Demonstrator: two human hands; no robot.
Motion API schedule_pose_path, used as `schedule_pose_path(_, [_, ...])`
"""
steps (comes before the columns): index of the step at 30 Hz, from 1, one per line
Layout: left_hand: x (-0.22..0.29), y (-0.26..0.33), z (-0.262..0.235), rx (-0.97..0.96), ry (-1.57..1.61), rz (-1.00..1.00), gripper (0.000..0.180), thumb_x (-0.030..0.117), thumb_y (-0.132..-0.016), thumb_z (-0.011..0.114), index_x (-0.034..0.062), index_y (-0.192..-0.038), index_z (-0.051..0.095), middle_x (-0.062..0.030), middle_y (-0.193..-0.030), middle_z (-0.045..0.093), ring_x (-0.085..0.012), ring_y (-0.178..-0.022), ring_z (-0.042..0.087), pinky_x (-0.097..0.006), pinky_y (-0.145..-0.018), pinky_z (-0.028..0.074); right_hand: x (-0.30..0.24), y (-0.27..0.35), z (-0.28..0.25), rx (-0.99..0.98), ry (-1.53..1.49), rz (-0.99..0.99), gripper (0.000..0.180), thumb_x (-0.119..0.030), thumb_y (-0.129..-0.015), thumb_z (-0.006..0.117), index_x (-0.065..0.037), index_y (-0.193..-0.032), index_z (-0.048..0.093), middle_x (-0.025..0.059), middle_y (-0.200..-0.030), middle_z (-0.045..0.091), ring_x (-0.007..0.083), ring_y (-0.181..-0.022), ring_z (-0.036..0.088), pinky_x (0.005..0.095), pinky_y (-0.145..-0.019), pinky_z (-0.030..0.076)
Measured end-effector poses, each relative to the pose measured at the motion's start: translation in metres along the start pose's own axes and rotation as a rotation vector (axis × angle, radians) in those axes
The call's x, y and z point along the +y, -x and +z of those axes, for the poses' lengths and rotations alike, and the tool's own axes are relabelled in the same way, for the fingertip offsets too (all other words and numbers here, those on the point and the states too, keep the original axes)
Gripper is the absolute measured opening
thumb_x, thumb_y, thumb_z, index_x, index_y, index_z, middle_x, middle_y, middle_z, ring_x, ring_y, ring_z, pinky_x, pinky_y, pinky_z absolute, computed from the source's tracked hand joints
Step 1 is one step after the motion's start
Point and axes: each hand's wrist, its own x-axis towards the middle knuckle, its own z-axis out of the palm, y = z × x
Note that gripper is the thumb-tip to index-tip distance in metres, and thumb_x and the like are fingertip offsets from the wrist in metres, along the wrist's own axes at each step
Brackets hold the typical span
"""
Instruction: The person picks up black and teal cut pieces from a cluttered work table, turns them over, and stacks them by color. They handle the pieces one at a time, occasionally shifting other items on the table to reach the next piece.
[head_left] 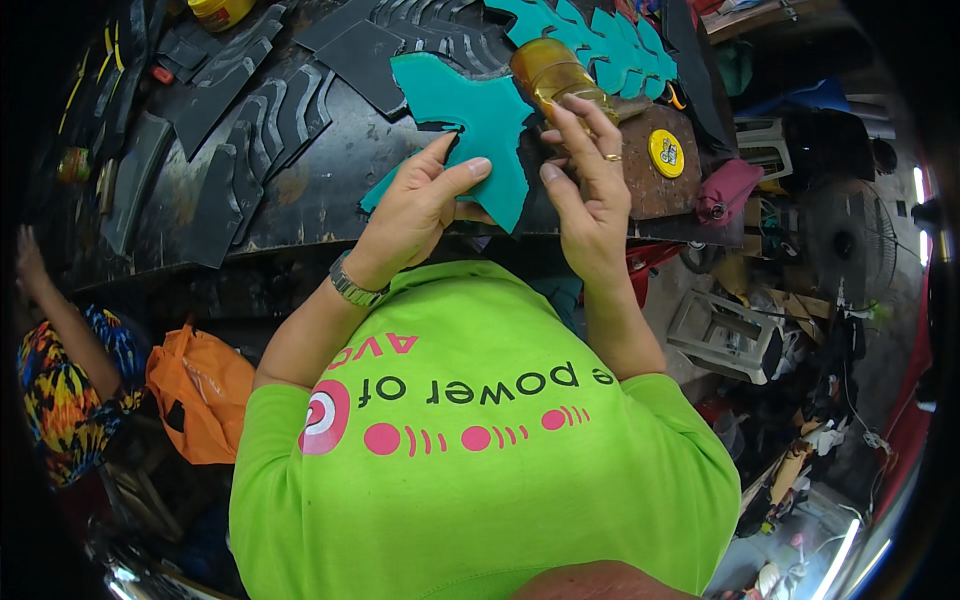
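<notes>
My left hand (430, 200) grips a teal, irregularly curved sheet piece (465, 100), thumb on top and fingers partly beneath it. The piece is held at the near edge of the dark table, and a dark notch shows in it by my fingertips. My right hand (588, 185) is raised just right of the piece, its fingers apart and slightly bent, with nothing seen in them. Just beyond those fingers is an amber see-through jar (555, 72), partly covered by them; whether they touch it I cannot tell.
Black cut pieces (265, 125) lie in overlapping rows on the table (330, 225). More teal pieces (620, 55) are at the back right. A yellow lid (665, 153) rests on a brown board (650, 195), near a pink pouch (728, 190). Another person's arm (65, 310) shows at left.
</notes>
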Motion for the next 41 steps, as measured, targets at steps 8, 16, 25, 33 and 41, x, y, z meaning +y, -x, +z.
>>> schedule_pose_path(8, [-0.001, -0.001, -0.001, -0.03, 0.003, 0.016, 0.036, 0.014, -0.105, 0.054, 0.0003, -0.138, 0.048, -0.0083, -0.123, 0.065, -0.0162, -0.104, 0.068, -0.04, -0.086, 0.062, 0.008, 0.006, 0.011, -0.009, -0.088, 0.046, 0.057, 0.011, -0.087, 0.054, -0.003, -0.142, 0.058, 0.0088, -0.137, 0.049, 0.0154, -0.11, 0.056, 0.0269, -0.092, 0.047])
schedule_pose_path(16, [0.006, -0.001, -0.008, -0.095, 0.05, -0.035, 0.037, 0.015, -0.105, 0.054, 0.001, -0.139, 0.048, -0.0075, -0.12, 0.066, -0.0148, -0.103, 0.069, -0.037, -0.086, 0.062, 0.012, 0.001, 0.008, -0.078, -0.033, -0.042, 0.048, 0.015, -0.086, 0.055, -0.009, -0.125, 0.071, 0.0067, -0.113, 0.05, 0.0168, -0.099, 0.056, 0.0255, -0.085, 0.047])
schedule_pose_path(25, [0.01, -0.01, -0.01, 0.024, 0.114, -0.037, 0.031, 0.014, -0.104, 0.055, 0.0036, -0.134, 0.053, -0.0055, -0.111, 0.07, -0.011, -0.089, 0.071, -0.028, -0.071, 0.064, 0.013, 0.007, 0.007, -0.047, -0.046, -0.144, 0.046, 0.014, -0.081, 0.063, -0.012, -0.115, 0.077, 0.005, -0.107, 0.053, 0.0145, -0.09, 0.056, 0.0252, -0.078, 0.048])
schedule_pose_path(33, [0.022, -0.018, -0.014, -0.027, 0.058, 0.014, 0.028, 0.012, -0.104, 0.054, 0.0051, -0.132, 0.053, -0.0058, -0.115, 0.068, -0.0129, -0.097, 0.07, -0.029, -0.079, 0.063, 0.01, 0.009, 0.008, -0.029, 0.39, -0.532, 0.056, 0.01, -0.067, 0.073, -0.024, -0.11, 0.08, 0.0036, -0.099, 0.056, 0.019, -0.081, 0.053, 0.0295, -0.068, 0.045])
schedule_pose_path(41, [0.029, -0.023, -0.017, 0.02, -0.111, 0.05, 0.035, 0.016, -0.102, 0.059, 0.0048, -0.135, 0.05, -0.005, -0.115, 0.069, -0.0135, -0.096, 0.071, -0.027, -0.076, 0.063, 0.003, 0.023, 0.001, -0.062, 0.111, -0.377, 0.058, 0.005, -0.079, 0.073, -0.019, -0.132, 0.069, 0.0066, -0.103, 0.062, 0.0221, -0.082, 0.059, 0.035, -0.075, 0.051])
